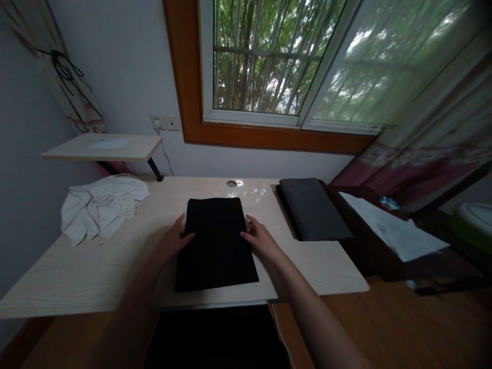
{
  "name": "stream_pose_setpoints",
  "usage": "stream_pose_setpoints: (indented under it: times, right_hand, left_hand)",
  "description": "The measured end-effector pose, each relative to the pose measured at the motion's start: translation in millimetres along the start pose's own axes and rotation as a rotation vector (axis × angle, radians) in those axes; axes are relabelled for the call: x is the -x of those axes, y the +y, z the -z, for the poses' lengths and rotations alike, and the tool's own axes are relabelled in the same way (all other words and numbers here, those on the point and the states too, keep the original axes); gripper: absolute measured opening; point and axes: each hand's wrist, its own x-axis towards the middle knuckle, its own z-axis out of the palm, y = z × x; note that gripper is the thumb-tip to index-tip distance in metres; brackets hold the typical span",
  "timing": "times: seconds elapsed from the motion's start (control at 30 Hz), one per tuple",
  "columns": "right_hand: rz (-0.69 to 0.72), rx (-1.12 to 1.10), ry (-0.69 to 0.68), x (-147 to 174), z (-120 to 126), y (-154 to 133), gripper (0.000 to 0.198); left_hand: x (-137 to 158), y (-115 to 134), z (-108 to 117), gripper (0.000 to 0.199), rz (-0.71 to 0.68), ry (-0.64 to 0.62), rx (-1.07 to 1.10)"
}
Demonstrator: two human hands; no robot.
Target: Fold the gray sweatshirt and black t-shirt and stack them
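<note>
A black folded cloth [216, 246] lies flat in a neat rectangle near the front edge of the desk. At its left edge is my left hand [175, 238], thumb resting on the cloth and fingers apart from it. My right hand [262, 240] mirrors this at the right edge, its thumb tip over the border and its fingers spread beside it. Both hands are open and touch the sides without gripping. Right of them lies a dark grey flat rectangular piece [313, 209], with a black layer showing under its left side; its kind is unclear.
A crumpled white cloth [102, 205] sits on the left of the pale desk [126, 271], below a small raised shelf [134, 146]. The desk has a round cable hole [231, 184] at the back. White paper [392, 228] lies on a dark surface to the right.
</note>
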Motion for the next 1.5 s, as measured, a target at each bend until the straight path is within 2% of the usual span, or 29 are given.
stream_pose_setpoints:
  times: [0.1, 0.2, 0.33, 0.5, 0.7, 0.83, 1.0, 1.13, 1.23, 1.3, 1.37, 1.5]
  right_hand:
    - [-0.024, -0.034, -0.032, -1.4, 0.4, -13.6, 0.072]
    - [-0.083, -0.197, -0.076, -2.9, -2.8, -21.6, 0.070]
    - [-0.172, -0.450, -0.111, -7.4, -9.0, -20.8, 0.074]
    - [-0.273, -0.616, -0.140, -14.4, -12.9, -17.8, 0.080]
    - [-0.225, -0.752, -0.075, -17.5, -14.4, -21.9, 0.085]
    - [-0.117, -0.743, -0.034, -26.7, -6.6, -30.6, 0.071]
    - [-0.006, -0.646, 0.011, -58.2, 13.5, -50.4, 0.053]
    - [0.167, -0.572, 0.118, -78.9, 30.7, -69.1, 0.045]
    - [0.256, -0.504, 0.145, -76.7, 39.9, -73.7, 0.034]
    - [0.261, -0.429, 0.095, -67.1, 41.9, -67.3, 0.027]
    - [0.249, -0.335, -0.003, -53.9, 40.2, -53.6, 0.024]
    - [0.178, -0.268, -0.166, -26.2, 33.5, -18.1, 0.023]
  left_hand:
    - [-4.4, 1.6, 2.4, 0.098, -0.009, -0.081, 0.174]
    - [-9.6, 6.0, 2.0, 0.100, 0.015, -0.112, 0.319]
    - [-13.5, 13.3, 0.2, 0.106, 0.086, -0.092, 0.407]
    - [-15.7, 18.5, -1.6, 0.112, 0.148, -0.179, 0.610]
    - [-17.3, 21.2, 0.8, 0.108, 0.123, -0.124, 0.733]
    - [-22.6, 31.1, 13.6, 0.110, 0.055, -0.050, 0.808]
    - [-43.3, 58.4, 38.9, 0.106, -0.169, 0.033, 0.739]
    - [-57.0, 80.3, 58.6, 0.088, -0.361, 0.175, 0.596]
    - [-58.1, 78.7, 63.9, 0.073, -0.412, 0.343, 0.359]
    - [-53.6, 66.2, 59.5, 0.068, -0.388, 0.387, 0.183]
    - [-45.2, 48.0, 49.2, 0.072, -0.354, 0.324, 0.082]
    - [-19.7, 14.2, 24.2, 0.089, -0.332, 0.000, 0.147]
